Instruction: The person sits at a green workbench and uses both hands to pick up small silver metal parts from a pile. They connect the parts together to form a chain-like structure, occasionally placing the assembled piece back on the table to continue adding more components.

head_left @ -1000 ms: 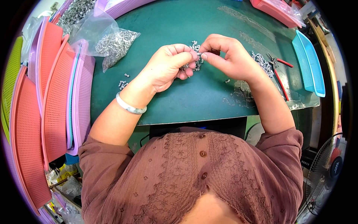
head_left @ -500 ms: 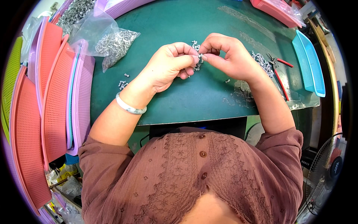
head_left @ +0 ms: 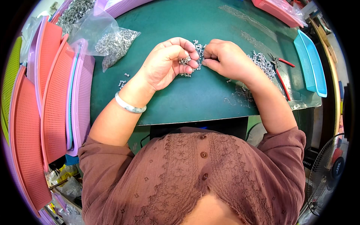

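At your far left, coral baskets (head_left: 62, 108) of perforated plastic are crowding together, their long curved walls dotted with rows of tiny holes. Beside them, a lilac basket (head_left: 84, 82) is showing a smooth, rounded rim. A clear plastic bag (head_left: 116, 45) is slumping on the flat green tabletop (head_left: 210, 101), its crinkled film bulging with small silvery parts. Near your left forearm, a few loose pieces (head_left: 122, 84) are lying scattered. A glossy bangle (head_left: 129, 104), milky white with grey-green mottling, is circling your wrist.

Your left hand (head_left: 168, 63) is curling its fingers around a cluster of knobbly metal parts (head_left: 184, 60). Just to its right, a loose, jagged pile (head_left: 199, 50) of similar parts is lying on the tabletop between your hands. Your right hand (head_left: 227, 56) is bending its fingers at the pile's edge; I cannot tell whether they are gripping a piece.

Past that wrist, a second heap (head_left: 264, 64) is glinting. Beside it, pliers (head_left: 282, 84) are resting with their slim red handles spread. Farther right, a long, shallow light-blue basket (head_left: 310, 63) is standing, and a fan (head_left: 322, 176) is showing its round wire guard below.
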Demonstrator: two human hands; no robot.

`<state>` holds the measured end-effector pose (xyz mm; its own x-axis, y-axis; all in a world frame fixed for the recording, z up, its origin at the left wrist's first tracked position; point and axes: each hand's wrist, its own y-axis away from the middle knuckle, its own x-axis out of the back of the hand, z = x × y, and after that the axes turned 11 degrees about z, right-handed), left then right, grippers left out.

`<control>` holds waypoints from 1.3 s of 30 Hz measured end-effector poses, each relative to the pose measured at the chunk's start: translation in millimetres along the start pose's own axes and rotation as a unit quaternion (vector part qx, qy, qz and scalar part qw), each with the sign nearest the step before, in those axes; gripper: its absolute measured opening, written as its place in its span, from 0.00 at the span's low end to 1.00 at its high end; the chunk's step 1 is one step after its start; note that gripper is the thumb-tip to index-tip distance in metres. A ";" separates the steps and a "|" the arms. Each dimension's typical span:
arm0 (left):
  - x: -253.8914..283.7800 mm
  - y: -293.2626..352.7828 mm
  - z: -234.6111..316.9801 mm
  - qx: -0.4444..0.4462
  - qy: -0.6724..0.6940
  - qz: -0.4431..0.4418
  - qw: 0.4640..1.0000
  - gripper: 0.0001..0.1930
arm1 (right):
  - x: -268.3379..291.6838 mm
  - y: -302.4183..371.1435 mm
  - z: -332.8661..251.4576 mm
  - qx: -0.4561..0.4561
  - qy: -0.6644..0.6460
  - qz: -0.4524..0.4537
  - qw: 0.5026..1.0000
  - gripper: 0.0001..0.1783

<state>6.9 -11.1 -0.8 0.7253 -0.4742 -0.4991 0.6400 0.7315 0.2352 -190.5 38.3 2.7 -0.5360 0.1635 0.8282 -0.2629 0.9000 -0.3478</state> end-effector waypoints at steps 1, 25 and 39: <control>0.0 0.0 0.1 0.003 -0.003 -0.002 1.000 0.06 | -1.1 0.2 -0.6 0.001 0.012 0.009 1.000 0.05; -10.7 3.5 -2.4 0.042 -0.150 0.079 0.985 0.06 | 2.3 -1.1 -9.8 0.040 -0.103 0.120 0.987 0.04; -8.5 1.6 -7.6 -0.022 -0.156 0.068 0.985 0.03 | 2.0 -1.4 -6.8 0.051 -0.147 0.102 0.982 0.05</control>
<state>-0.1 -2.1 -2.6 0.8504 -0.4933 -0.1828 0.5253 0.8156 0.2426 -185.7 40.1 7.8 -0.7911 0.1981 0.5787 -0.1974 0.8128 -0.5481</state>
